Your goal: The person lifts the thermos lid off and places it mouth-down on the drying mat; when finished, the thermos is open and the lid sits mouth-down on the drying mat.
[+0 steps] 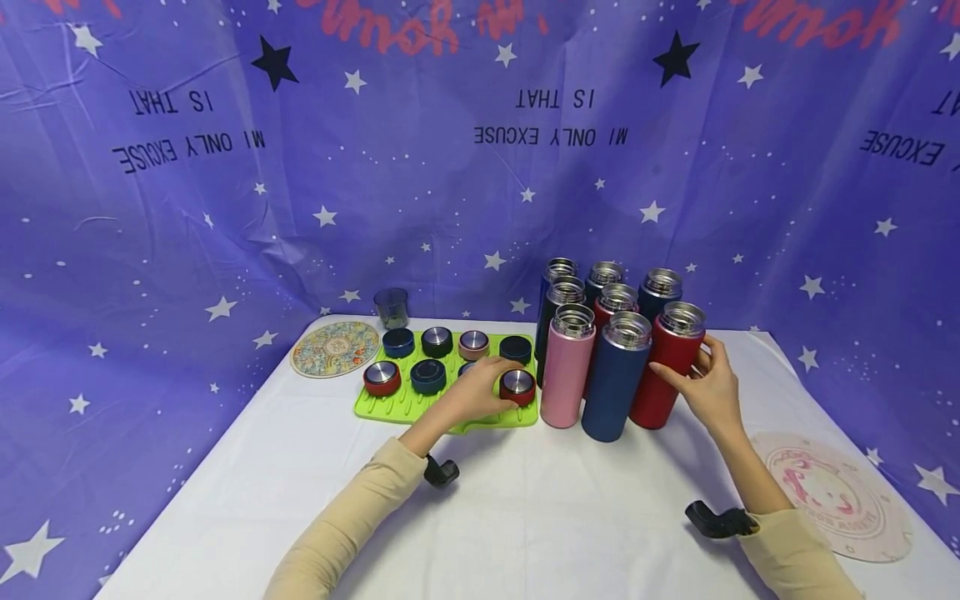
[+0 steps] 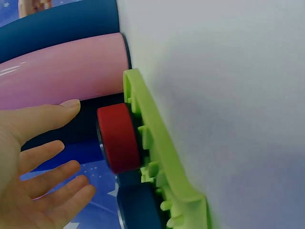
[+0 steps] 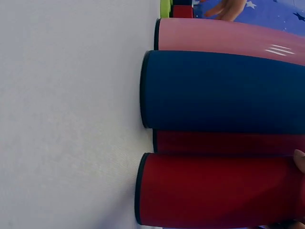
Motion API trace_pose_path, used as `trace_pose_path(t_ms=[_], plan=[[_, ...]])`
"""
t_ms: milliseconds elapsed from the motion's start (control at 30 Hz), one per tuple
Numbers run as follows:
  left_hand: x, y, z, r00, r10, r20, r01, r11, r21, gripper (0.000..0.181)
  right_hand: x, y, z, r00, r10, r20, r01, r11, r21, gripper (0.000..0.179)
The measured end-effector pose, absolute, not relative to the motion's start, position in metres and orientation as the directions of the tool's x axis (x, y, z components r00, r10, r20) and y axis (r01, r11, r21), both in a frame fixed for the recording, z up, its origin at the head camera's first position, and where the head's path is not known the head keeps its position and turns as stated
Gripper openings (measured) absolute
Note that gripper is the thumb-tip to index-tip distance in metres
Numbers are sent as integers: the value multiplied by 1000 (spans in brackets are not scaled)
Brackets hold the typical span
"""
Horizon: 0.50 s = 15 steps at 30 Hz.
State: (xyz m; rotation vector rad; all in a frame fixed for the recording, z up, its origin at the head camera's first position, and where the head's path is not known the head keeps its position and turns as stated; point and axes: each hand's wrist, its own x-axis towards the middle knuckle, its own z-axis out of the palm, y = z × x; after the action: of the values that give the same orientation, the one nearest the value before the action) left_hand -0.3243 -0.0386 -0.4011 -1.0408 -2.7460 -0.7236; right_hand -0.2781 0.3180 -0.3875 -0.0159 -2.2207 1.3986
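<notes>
My right hand (image 1: 711, 390) grips a lidless red thermos bottle (image 1: 662, 379) around its upper body, thumb at the left and fingers behind. In the right wrist view that bottle (image 3: 219, 191) stands on the white cloth. My left hand (image 1: 480, 392) hovers at a red lid (image 1: 517, 388) with a steel top. The left wrist view shows its fingers spread, apart from the lid (image 2: 120, 138). Lids in red, blue, black and pink sit on a green drying mat (image 1: 375, 407). Close to the red bottle stand a blue bottle (image 1: 617, 383) and a pink bottle (image 1: 567, 371), both lidless.
More lidless bottles, such as a dark blue one (image 1: 660, 290), crowd behind the front ones. A dark glass cup (image 1: 392, 308) stands at the back left, near a patterned round mat (image 1: 335, 350). A pink round mat (image 1: 832, 496) lies at the right.
</notes>
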Motion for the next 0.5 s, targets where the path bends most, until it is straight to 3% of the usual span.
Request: trace_pose_path(t_ms=[267,367,500], plan=[[-316,-54,-392,-737,591,327,674,610,417,62,-271,324,-379,-841,314,441,-263,476,-839,82],[-312,-61,-388,-738,576,350,673,599,434,61,-265,321,-373,-769,366,524,-336,467,-818,71],[-303,-72,-381,-735,526,428,678,585,444,55,-251,308,-357,-616,398,680,-495,477,-727,55]])
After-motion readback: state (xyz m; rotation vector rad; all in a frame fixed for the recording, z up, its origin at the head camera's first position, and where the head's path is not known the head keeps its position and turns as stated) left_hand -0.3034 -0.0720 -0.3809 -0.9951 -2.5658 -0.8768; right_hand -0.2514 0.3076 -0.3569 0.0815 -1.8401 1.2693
